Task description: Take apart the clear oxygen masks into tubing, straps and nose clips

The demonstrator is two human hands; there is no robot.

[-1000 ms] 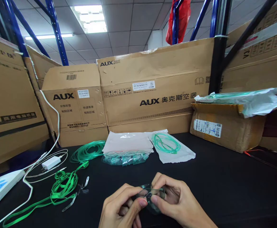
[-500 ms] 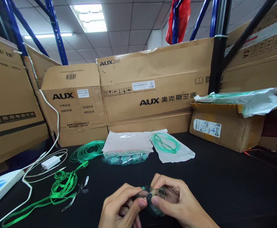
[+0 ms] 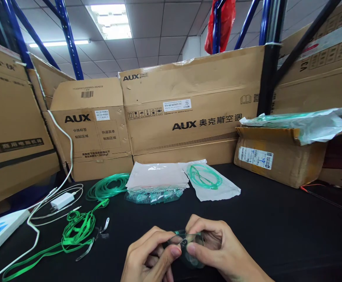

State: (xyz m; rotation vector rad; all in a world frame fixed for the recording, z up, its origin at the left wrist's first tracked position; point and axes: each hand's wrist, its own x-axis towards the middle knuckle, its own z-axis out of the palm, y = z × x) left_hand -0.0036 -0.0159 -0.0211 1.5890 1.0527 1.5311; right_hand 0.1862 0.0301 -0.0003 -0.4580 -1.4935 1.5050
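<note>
A clear, greenish plastic mask-like piece (image 3: 192,259) is held between both hands near the bottom middle of the view. My left hand (image 3: 153,252) pinches its left edge between thumb and index finger. On the other side, my right hand (image 3: 213,243) grips the piece, its thumb close to a small dark spot at the centre. The fingers hide much of the piece's rim. Green elastic straps (image 3: 78,231) lie in a tangle to the left, with small clear strips (image 3: 85,250) beside them.
Behind the hands are stacked white packets (image 3: 158,175), a coiled green tube (image 3: 108,187) and another tube on a white sheet (image 3: 229,189). A white charger (image 3: 62,200), cables and a power strip (image 3: 5,231) lie left. An open carton (image 3: 282,166) stands right; large AUX boxes (image 3: 188,145) stand behind.
</note>
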